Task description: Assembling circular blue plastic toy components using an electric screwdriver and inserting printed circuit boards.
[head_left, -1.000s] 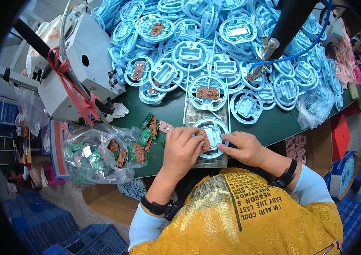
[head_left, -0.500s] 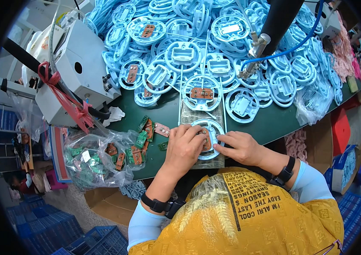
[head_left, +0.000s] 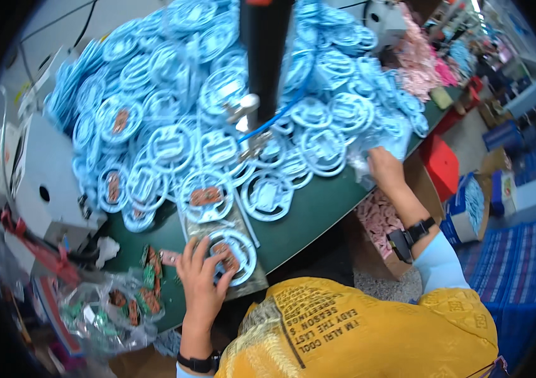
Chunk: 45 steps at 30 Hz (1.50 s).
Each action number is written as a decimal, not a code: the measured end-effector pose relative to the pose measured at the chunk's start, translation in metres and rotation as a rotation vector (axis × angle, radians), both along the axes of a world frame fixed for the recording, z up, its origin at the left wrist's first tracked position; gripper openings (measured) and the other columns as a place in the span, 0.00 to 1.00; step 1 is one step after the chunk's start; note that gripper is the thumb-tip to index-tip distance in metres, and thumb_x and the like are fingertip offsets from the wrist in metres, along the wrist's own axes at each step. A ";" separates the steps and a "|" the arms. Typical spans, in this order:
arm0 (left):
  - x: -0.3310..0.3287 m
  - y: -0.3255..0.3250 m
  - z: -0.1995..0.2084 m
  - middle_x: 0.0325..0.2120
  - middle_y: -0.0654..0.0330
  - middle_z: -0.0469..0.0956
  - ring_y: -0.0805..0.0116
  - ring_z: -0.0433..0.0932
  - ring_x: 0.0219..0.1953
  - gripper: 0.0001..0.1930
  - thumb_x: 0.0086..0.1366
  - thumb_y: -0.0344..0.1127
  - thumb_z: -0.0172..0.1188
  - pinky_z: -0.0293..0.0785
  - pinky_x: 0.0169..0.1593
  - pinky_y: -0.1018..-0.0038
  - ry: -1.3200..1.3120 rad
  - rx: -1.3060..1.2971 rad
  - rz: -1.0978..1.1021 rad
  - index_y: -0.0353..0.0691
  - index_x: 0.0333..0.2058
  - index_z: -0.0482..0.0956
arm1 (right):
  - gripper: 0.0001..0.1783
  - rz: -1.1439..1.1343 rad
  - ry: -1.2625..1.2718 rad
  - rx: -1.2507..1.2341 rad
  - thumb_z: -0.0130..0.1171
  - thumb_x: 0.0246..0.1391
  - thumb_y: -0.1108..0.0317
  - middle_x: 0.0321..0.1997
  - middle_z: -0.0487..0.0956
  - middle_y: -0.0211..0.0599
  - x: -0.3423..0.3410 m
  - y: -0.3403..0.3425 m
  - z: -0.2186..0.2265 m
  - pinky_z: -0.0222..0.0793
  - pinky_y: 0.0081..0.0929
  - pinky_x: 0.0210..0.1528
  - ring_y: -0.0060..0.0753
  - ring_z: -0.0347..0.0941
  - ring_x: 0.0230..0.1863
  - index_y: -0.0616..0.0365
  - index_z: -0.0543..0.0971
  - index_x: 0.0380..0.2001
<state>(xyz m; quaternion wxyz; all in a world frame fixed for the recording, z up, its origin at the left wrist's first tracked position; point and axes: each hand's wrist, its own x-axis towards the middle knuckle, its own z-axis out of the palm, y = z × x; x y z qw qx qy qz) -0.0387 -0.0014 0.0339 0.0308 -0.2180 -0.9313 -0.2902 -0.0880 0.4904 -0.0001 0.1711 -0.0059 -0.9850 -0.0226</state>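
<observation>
A light blue plastic ring part [head_left: 249, 257] lies at the front of the worn pad on the bench, with a brown circuit board [head_left: 227, 258] in its middle. My left hand [head_left: 201, 274] rests at its left side, fingers apart, the fingertips touching the board and the ring. Out to the right, my right hand [head_left: 386, 169] reaches to a clear plastic bag [head_left: 362, 162] beside the pile of blue parts. Its fingertips are blurred and partly hidden there. Just beyond the pad's front part lies another blue ring part [head_left: 207, 196] with a brown board in it.
A big pile of blue ring parts [head_left: 170, 148] covers the back of the green bench [head_left: 299, 236]. Green and brown boards lie by a clear bag [head_left: 104, 312] at left, near a grey machine box [head_left: 53, 183]. A black pole [head_left: 266, 57] with a metal fitting hangs over the pile.
My right hand has left the ring part and moved far right to the plastic bag. My left hand stays at the ring part, fingers more spread. The whole view has shifted and tilted.
</observation>
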 end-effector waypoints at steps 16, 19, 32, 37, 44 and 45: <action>-0.001 0.009 -0.005 0.58 0.47 0.69 0.43 0.65 0.63 0.24 0.43 0.37 0.77 0.59 0.62 0.53 0.041 -0.013 0.053 0.43 0.42 0.82 | 0.08 0.375 -0.095 0.089 0.55 0.49 0.73 0.37 0.75 0.42 -0.047 0.067 -0.006 0.74 0.41 0.36 0.48 0.78 0.37 0.54 0.79 0.34; -0.008 0.014 -0.002 0.61 0.51 0.67 0.43 0.61 0.66 0.25 0.46 0.37 0.76 0.56 0.63 0.48 -0.012 0.020 -0.001 0.45 0.45 0.81 | 0.04 0.309 -0.164 0.131 0.54 0.51 0.71 0.34 0.72 0.41 -0.027 0.093 0.004 0.72 0.40 0.36 0.48 0.76 0.38 0.56 0.76 0.32; 0.001 0.010 0.002 0.63 0.50 0.65 0.42 0.58 0.68 0.23 0.50 0.36 0.75 0.50 0.65 0.42 -0.063 0.007 0.061 0.47 0.46 0.79 | 0.17 0.597 0.173 -0.397 0.60 0.47 0.84 0.38 0.80 0.43 -0.010 -0.081 0.075 0.74 0.35 0.42 0.43 0.77 0.40 0.60 0.80 0.43; 0.002 0.012 0.000 0.64 0.49 0.65 0.42 0.58 0.68 0.23 0.49 0.36 0.75 0.49 0.66 0.42 -0.044 -0.028 0.080 0.47 0.46 0.80 | 0.19 0.737 -0.196 -0.627 0.61 0.51 0.79 0.30 0.72 0.38 0.007 -0.179 0.051 0.69 0.32 0.31 0.41 0.73 0.29 0.53 0.81 0.47; 0.004 0.015 -0.001 0.63 0.49 0.65 0.44 0.58 0.68 0.23 0.48 0.35 0.76 0.51 0.66 0.46 -0.081 0.045 0.123 0.46 0.44 0.81 | 0.22 0.894 -0.350 -0.754 0.60 0.50 0.79 0.32 0.72 0.37 0.032 -0.228 0.038 0.70 0.33 0.31 0.40 0.73 0.30 0.52 0.80 0.50; 0.005 0.016 -0.002 0.64 0.49 0.64 0.44 0.58 0.68 0.22 0.47 0.35 0.76 0.52 0.65 0.47 -0.080 0.035 0.141 0.46 0.43 0.81 | 0.22 0.892 -0.351 -0.753 0.60 0.50 0.79 0.32 0.72 0.37 0.032 -0.227 0.039 0.70 0.33 0.31 0.40 0.73 0.30 0.52 0.80 0.50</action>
